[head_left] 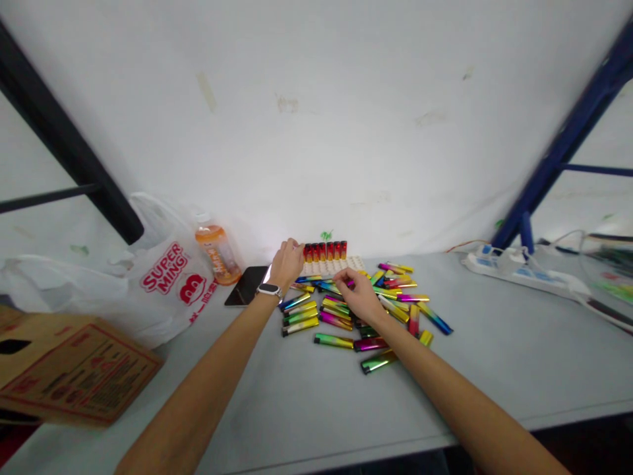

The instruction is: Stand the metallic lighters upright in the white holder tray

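Observation:
A row of several red-and-yellow lighters (330,251) stands upright along the back of a white holed tray (357,264) near the wall. My left hand (288,264), with a watch on its wrist, is at the row's left end, its fingertips closed on the end lighter. Many shiny lighters (335,341) in green, yellow, pink, blue and red lie loosely heaped in front of the tray and to its right. Over this heap, just in front of the tray, is my right hand (359,293), fingers curled together; whatever they hold is hidden.
Left of the tray are a dark phone or tablet (246,287), an orange drink bottle (217,254), a white plastic bag (168,284) and a cardboard box (79,369). A power strip (524,274) with cables lies right, beside a blue metal post (558,145).

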`<state>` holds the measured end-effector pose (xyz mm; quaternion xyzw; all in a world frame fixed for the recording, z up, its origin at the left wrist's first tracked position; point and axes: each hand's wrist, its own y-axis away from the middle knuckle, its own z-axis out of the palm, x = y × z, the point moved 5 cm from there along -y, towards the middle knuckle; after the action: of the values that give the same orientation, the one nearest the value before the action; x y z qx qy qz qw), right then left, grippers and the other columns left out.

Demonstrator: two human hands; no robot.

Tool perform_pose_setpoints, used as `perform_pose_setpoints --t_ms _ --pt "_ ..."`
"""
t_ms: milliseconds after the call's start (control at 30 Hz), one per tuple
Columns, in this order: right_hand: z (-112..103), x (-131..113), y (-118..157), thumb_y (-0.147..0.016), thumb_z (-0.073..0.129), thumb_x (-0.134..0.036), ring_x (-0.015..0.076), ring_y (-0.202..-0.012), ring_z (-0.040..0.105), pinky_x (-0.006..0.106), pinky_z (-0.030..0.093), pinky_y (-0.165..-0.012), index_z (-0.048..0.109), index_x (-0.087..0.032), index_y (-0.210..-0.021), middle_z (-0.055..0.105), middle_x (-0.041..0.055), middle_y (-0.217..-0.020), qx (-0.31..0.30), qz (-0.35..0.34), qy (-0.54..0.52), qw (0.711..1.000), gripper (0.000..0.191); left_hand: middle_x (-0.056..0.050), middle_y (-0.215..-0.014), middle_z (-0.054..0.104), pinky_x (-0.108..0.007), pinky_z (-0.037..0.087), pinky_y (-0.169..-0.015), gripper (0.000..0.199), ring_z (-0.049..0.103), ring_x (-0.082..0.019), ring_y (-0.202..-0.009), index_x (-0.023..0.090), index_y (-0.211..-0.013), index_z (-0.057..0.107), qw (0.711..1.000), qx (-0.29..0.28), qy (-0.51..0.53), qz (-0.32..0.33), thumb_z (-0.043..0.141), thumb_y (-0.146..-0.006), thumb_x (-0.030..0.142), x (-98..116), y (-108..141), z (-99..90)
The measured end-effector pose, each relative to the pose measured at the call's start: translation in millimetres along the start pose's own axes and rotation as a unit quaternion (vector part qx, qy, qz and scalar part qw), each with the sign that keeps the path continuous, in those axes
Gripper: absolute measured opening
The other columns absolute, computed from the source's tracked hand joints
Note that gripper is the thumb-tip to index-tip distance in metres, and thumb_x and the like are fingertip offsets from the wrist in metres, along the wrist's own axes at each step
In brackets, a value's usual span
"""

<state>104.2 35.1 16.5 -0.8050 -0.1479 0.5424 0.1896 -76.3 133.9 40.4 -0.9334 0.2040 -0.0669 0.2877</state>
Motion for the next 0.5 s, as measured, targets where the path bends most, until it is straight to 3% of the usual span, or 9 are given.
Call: perform_pose_setpoints --t_ms 133,267,400,500 --pt "-14.2 -0.2 -3.5 -0.082 0.051 -0.016 0.0168 -0.075 0.061 0.029 0.045 -0.072 0.066 -0.017 -0.088 0.067 0.0021 -0.080 -0.039 -0.006 0.031 0.999 0.016 -0.015 -0.117 0.058 -0.042 0.045 -0.087 0.032 0.051 -0.031 -0.107 0.016 -0.117 0.062 0.999 0.037 0.003 -0.033 0.041 -0.093 0.021 15.8 5.7 -9.5" --pt "-53.8 10.5 -0.8 -0.077 0.048 -0.006 0.0181 -0.083 0.063 0.030 0.046 -0.079 0.067 -0.017 -0.090 0.071 0.0048 -0.088 -0.062 -0.031 0.136 0.988 0.026 -0.013 -0.114 0.060 -0.042 0.044 -0.090 0.027 0.051 -0.029 -0.106 0.016 -0.113 0.061 0.995 0.074 0.063 -0.012 0.042 -0.095 0.023 54.9 13.0 -17.2" --pt "-103.6 35.1 8.5 -0.069 0.047 0.002 0.0211 -0.094 0.062 0.031 0.045 -0.086 0.069 -0.017 -0.092 0.070 0.0084 -0.099 -0.080 -0.030 0.282 0.956 0.037 -0.011 -0.101 0.063 -0.039 0.045 -0.090 0.021 0.054 -0.025 -0.100 0.018 -0.097 0.062 0.987 0.019 0.123 0.097 0.042 -0.095 0.022 119.4 16.9 -6.5" --pt "-128.9 50.5 14.8 -0.070 0.048 0.001 0.0224 -0.101 0.061 0.030 0.045 -0.086 0.070 -0.019 -0.100 0.066 0.0104 -0.113 -0.097 -0.007 0.348 0.932 0.042 -0.009 -0.096 0.064 -0.036 0.047 -0.084 0.021 0.056 -0.023 -0.095 0.019 -0.095 0.062 0.975 -0.033 0.148 0.161 0.041 -0.095 0.019 163.7 17.2 8.9"
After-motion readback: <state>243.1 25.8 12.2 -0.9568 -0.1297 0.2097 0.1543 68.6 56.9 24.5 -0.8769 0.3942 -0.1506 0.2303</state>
